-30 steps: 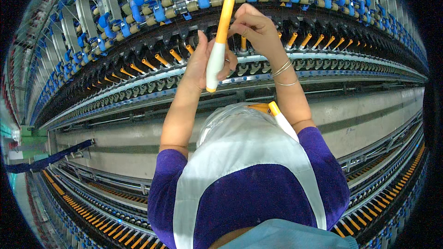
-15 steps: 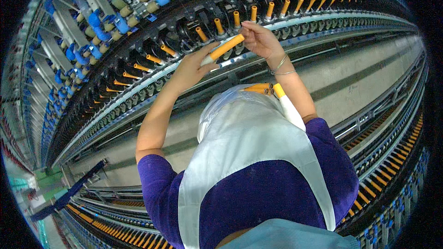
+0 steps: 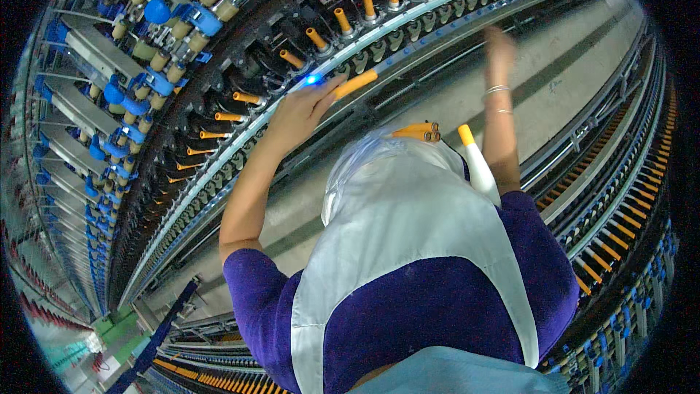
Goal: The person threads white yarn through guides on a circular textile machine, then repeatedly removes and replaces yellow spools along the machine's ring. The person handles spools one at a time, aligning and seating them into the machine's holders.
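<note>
My left hand (image 3: 295, 114) is closed around an orange bobbin (image 3: 357, 85), whose free end points right, just in front of the machine's rail. Behind it, a row of orange bobbins (image 3: 343, 22) stands on spindles along the spinning frame. A small blue light (image 3: 312, 79) glows beside the left fingers. Stretched out to the right, my right hand (image 3: 499, 47) is smeared by motion, so its fingers cannot be made out. Several orange bobbins (image 3: 415, 131) stick out of the top of my white apron (image 3: 394, 197). Beside them rests a white bobbin with a yellow tip (image 3: 477, 168).
Blue and tan rollers (image 3: 197, 22) on metal arms fill the upper left. A pale rail (image 3: 219, 153) curves along the spindles. Across the grey floor (image 3: 583, 66), a second frame with orange bobbins (image 3: 620, 226) runs at the right. A dark blue bar (image 3: 164, 335) lies lower left.
My right hand has swung away from the bobbin's end, out to the right. The left hand keeps its bobbin, now a little lower. The view has shifted along the frame.
</note>
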### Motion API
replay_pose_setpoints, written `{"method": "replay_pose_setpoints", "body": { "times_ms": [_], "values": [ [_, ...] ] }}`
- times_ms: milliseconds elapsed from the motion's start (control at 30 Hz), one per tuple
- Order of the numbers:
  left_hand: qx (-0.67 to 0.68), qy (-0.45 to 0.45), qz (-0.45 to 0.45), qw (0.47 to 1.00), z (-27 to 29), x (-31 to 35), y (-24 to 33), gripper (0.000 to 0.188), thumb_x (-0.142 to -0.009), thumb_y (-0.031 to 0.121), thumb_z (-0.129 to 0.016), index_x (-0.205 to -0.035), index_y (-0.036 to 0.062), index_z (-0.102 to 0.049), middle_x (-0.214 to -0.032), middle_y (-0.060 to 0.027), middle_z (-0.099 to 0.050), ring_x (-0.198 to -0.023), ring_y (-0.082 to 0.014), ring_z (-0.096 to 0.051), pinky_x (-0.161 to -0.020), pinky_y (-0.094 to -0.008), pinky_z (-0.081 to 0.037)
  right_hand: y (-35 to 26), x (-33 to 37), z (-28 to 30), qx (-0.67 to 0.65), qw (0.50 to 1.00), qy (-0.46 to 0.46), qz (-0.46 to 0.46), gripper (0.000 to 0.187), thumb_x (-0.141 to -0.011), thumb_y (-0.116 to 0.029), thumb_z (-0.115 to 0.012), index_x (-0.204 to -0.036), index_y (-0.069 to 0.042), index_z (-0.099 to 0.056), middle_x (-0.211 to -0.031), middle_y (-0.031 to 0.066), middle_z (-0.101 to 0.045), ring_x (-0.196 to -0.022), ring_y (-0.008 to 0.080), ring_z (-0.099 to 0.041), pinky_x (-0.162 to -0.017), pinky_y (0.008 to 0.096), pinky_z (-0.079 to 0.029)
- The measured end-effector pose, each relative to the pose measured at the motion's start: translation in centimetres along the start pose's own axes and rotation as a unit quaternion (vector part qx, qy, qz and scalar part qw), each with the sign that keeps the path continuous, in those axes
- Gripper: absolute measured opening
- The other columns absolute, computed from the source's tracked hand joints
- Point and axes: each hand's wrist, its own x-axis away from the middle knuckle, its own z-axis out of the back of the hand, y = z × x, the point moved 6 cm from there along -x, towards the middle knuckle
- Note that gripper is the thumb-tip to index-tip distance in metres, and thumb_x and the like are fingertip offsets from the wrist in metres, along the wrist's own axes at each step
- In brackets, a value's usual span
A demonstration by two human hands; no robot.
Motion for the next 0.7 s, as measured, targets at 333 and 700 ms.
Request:
{"method": "replay_pose_setpoints", "body": {
  "times_ms": [333, 700],
  "values": [
    [-0.115, -0.003, -0.013, 0.993, 0.2, 0.0, -0.5, 0.038, -0.092, 0.031, -0.049, -0.13, 0.0319, -0.048, -0.073, -0.0106, -0.056, -0.063, -0.0308, -0.059, -0.054, -0.0406, -0.048, 2.4, -2.9, 3.2, -0.403, 0.902, 0.119, -0.094, 0.029, -0.089, -0.017, -0.051, -0.112, -0.002, -0.059, -0.109, 0.0095, -0.062, -0.098, 0.0196, -0.058, -0.085, 0.0341, -0.046],
    [-0.153, 0.026, -0.018, 0.988, -0.1, -1.3, -1.0, 0.041, -0.092, 0.032, -0.049, -0.133, 0.0327, -0.046, -0.072, -0.0095, -0.055, -0.059, -0.0298, -0.058, -0.053, -0.0395, -0.048, -1.1, 8.5, -9.0, 0.122, 0.891, -0.343, 0.271, 0.022, -0.084, -0.017, -0.054, -0.097, -0.002, -0.063, -0.088, 0.005, -0.066, -0.075, 0.0196, -0.061, -0.07, 0.0298, -0.05]
  ]
}}
